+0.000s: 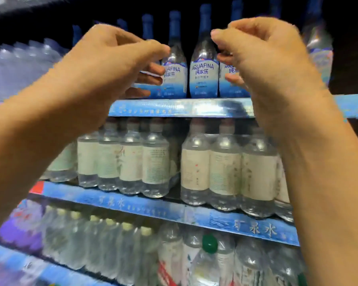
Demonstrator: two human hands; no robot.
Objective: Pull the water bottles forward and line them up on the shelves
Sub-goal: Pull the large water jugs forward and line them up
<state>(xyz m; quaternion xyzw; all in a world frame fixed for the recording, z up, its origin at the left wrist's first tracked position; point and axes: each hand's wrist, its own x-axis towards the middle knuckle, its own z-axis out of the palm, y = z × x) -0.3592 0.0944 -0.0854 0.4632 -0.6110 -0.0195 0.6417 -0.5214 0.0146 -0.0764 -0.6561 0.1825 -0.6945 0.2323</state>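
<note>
Aquafina bottles (204, 77): stood in a row at the front edge of the top shelf (180, 107), blue labels turned outward, blue caps lined up behind into the dark.
Left hand (112, 65): raised at the left of the row, fingers curled round a bottle (151, 87) largely hidden behind them.
Right hand (262, 52): raised at the right, fingers curled; a bottle (229, 79) is touched, but whether it is gripped cannot be told.
Between the hands: two bottles left untouched, pressed side by side.
In the way: both forearms are crossed over the middle shelf.
Middle shelf (170, 211): pale-labelled bottles (225, 172) packed to the edge, one gap seen left of centre.
Bottom shelf: clear bottles crowded; one green cap (209, 243) is seen.
Far left: wrapped bottle packs (19, 65), blurred.
</note>
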